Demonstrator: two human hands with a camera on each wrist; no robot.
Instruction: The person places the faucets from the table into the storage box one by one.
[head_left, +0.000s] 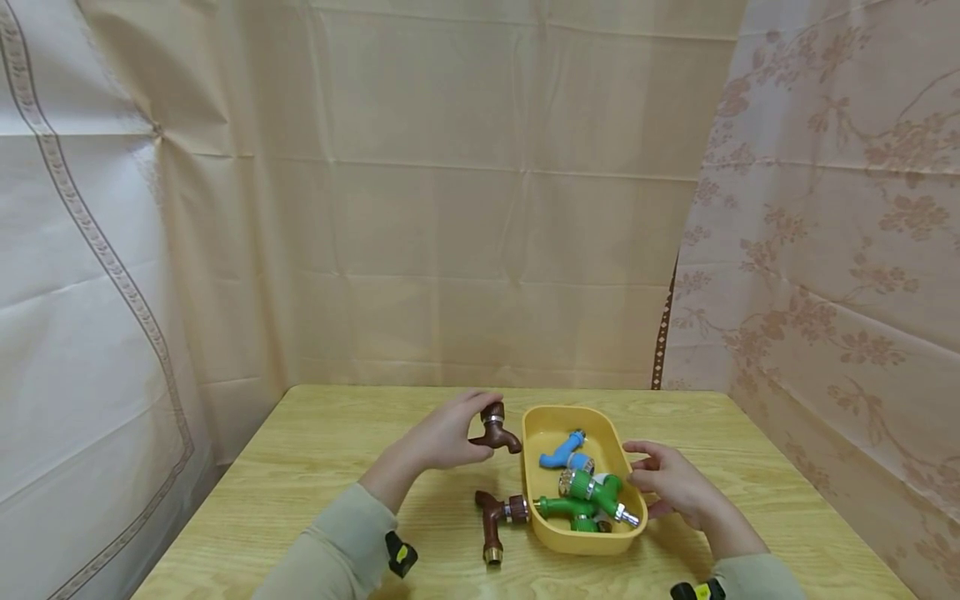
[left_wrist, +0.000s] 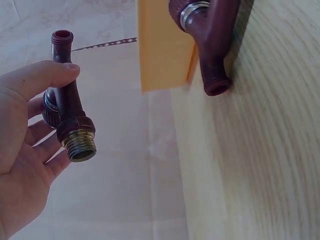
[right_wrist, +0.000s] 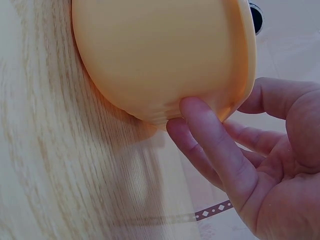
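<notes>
My left hand (head_left: 453, 433) holds a dark brown tap (head_left: 496, 432) between thumb and fingers, raised beside the left rim of a yellow tub (head_left: 583, 545). In the left wrist view the thumb lies across the tap's body (left_wrist: 69, 97), its brass threaded end pointing down. My right hand (head_left: 672, 485) is at the tub's right side. In the right wrist view its fingertips touch the outer wall (right_wrist: 160, 55) and the thumb reaches over the rim. Inside the tub lie a blue tap (head_left: 561, 453) and green taps (head_left: 592, 492), partly overlapping.
A second brown tap (head_left: 491, 518) with a brass end lies on the wooden table (head_left: 330, 450), close against the tub's left wall. Beige cloth (head_left: 480, 208) hangs behind the table, with patterned curtains (head_left: 847, 250) at the sides.
</notes>
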